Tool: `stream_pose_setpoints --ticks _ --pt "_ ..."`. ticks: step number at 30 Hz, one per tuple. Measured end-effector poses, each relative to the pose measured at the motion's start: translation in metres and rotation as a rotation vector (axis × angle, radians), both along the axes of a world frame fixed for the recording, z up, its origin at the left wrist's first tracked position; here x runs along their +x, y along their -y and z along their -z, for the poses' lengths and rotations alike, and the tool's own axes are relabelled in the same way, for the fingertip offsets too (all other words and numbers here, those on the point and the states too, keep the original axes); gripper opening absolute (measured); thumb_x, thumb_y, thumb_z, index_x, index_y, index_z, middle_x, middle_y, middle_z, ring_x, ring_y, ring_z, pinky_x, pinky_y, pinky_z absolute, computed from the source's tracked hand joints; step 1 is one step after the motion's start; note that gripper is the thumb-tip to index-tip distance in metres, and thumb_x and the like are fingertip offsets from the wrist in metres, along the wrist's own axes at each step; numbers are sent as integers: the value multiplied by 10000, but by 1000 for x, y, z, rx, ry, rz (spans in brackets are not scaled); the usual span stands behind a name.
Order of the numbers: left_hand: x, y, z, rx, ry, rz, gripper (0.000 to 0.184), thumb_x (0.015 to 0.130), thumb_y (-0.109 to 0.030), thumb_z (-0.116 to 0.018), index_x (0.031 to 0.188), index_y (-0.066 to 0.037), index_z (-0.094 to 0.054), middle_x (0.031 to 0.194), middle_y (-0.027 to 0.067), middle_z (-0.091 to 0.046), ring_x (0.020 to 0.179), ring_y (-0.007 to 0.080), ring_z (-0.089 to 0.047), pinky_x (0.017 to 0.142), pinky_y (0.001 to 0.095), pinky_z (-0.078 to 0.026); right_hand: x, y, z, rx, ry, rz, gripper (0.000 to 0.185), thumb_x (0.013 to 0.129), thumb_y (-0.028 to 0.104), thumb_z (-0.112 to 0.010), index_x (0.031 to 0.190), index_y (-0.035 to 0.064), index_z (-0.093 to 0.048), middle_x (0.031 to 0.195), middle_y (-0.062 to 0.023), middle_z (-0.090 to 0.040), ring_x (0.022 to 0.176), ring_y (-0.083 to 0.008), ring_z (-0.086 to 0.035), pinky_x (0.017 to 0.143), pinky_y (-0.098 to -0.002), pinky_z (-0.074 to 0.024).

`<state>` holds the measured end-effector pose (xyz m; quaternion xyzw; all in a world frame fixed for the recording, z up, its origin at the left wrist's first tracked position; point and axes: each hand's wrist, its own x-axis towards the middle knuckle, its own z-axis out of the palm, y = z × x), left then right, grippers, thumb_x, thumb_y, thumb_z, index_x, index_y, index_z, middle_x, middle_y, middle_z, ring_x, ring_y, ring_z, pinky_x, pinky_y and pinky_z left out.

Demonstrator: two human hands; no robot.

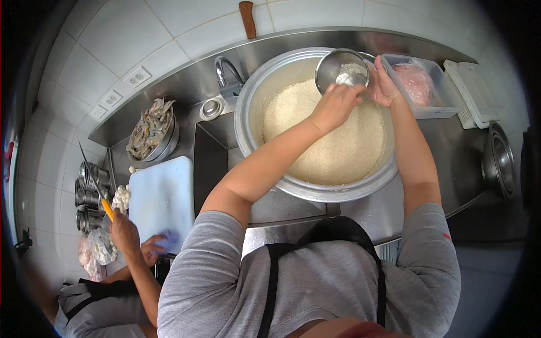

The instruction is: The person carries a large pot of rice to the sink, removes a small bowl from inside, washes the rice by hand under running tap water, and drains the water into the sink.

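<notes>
A metal bowl with white powder in it is tilted over a large metal pot of pale grains. My right hand grips the bowl at its right side, with the thumb pointing up. At the bowl's lower edge is my left hand, its fingers bent together by the powder; what they hold, if anything, is hidden.
On the left, a co-worker's hand holds an orange-handled knife; the other is near a blurred blue item on a cutting board. Shrimp fill a bowl. Faucet behind; plastic container, colander at right.
</notes>
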<state>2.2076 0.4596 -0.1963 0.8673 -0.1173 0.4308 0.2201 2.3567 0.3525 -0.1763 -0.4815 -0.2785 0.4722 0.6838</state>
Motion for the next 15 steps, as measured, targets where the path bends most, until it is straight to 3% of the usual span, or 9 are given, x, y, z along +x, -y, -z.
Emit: stream_pose_setpoints --ticks 3,5,9,12,15 --pt "1 3 11 98 -140 52 218 833 -100 -524 1040 -72 -461 811 113 -578 810 265 -567 767 368 -372 9 -1 5 55 -3 7 790 792 661 -368 1312 68 -319 1280 -92 -422 1159 -195 -440 937 -363 -402" --pt "5 1 15 150 -221 39 218 812 -80 -514 1025 -82 -463 815 85 -573 813 238 -562 772 343 -368 15 -3 11 -56 1 77 742 798 653 -367 1274 83 -375 1260 -89 -446 1165 -191 -432 946 -386 -391" --pt "1 -10 11 374 -245 -40 200 787 -80 -499 985 -92 -474 786 54 -571 796 227 -563 770 334 -369 20 1 13 -134 94 126 722 777 666 -398 1230 104 -428 1206 -81 -489 1141 -179 -448 936 -381 -400" --pt "2 -23 5 523 -240 -113 204 763 -66 -471 964 -96 -487 760 33 -569 782 212 -568 773 321 -368 22 3 12 -34 85 68 753 737 694 -430 1227 122 -434 1172 -77 -507 1098 -174 -475 893 -365 -428" --pt "10 -30 13 584 -460 -55 282 804 -164 -492 1085 -139 -496 896 70 -601 887 222 -577 799 347 -382 5 0 6 -207 318 197 695 777 518 -567 1313 145 -328 1276 -76 -405 1128 -191 -438 857 -359 -420"
